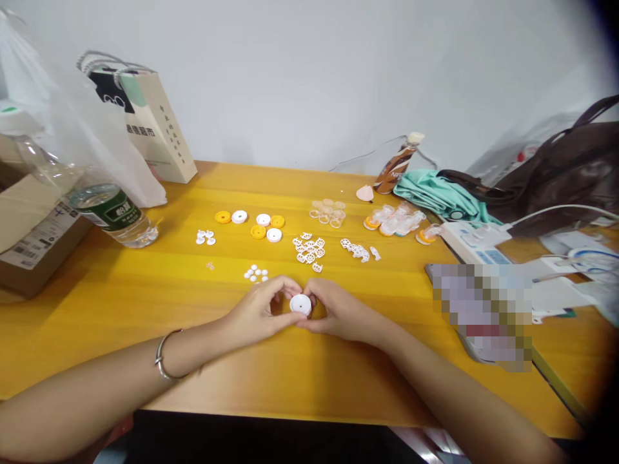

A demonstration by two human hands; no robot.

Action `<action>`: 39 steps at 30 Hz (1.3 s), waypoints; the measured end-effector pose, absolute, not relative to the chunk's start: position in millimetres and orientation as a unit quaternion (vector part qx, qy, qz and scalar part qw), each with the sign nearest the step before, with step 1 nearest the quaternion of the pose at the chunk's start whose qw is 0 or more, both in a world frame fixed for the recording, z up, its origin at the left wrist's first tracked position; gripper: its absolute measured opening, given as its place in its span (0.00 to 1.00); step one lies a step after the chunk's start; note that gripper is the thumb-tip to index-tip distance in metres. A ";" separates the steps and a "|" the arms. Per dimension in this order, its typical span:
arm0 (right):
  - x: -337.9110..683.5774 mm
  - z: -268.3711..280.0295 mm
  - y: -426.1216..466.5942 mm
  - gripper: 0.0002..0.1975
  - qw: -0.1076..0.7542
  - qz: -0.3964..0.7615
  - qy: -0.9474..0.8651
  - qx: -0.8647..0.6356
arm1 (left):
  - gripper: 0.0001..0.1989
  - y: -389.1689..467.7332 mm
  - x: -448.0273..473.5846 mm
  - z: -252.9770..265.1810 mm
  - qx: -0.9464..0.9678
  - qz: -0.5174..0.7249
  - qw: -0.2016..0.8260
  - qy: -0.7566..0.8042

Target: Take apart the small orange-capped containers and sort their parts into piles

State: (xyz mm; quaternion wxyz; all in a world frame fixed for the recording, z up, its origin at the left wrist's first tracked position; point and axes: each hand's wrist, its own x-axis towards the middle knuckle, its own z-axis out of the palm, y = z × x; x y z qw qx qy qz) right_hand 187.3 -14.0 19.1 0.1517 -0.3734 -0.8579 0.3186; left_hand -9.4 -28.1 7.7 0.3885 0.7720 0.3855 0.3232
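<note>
Head view: left hand (258,308) and right hand (338,309) hold white disc (300,305) between them, fingers (288,319) of both pinched about its rim, above near part of bench (309,374); white caps (253,278) just beyond left hand; spoked parts (310,257) farther back, clear cups (327,206) behind those; water bottle (113,209) at left

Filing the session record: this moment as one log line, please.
left hand: holds white disc | right hand: holds same disc | beyond: spoked parts, clear cups
</note>
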 end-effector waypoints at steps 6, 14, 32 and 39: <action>188.3 19.2 -12.8 0.12 0.158 0.328 -0.855 -0.369 | 0.12 -12.2 -16.7 14.5 0.760 0.390 0.294 0.429; 188.3 19.4 -14.2 0.12 0.167 0.310 -0.863 -0.363 | 0.16 75.5 -51.4 38.3 0.755 0.378 0.161 0.511; 190.3 18.4 -12.7 0.13 0.173 0.316 -0.864 -0.351 | 0.17 117.0 -55.4 21.4 0.779 0.312 0.129 0.529; 190.7 18.0 -12.2 0.13 0.168 0.316 -0.864 -0.355 | 0.11 55.2 -35.8 37.8 0.827 0.384 0.065 0.406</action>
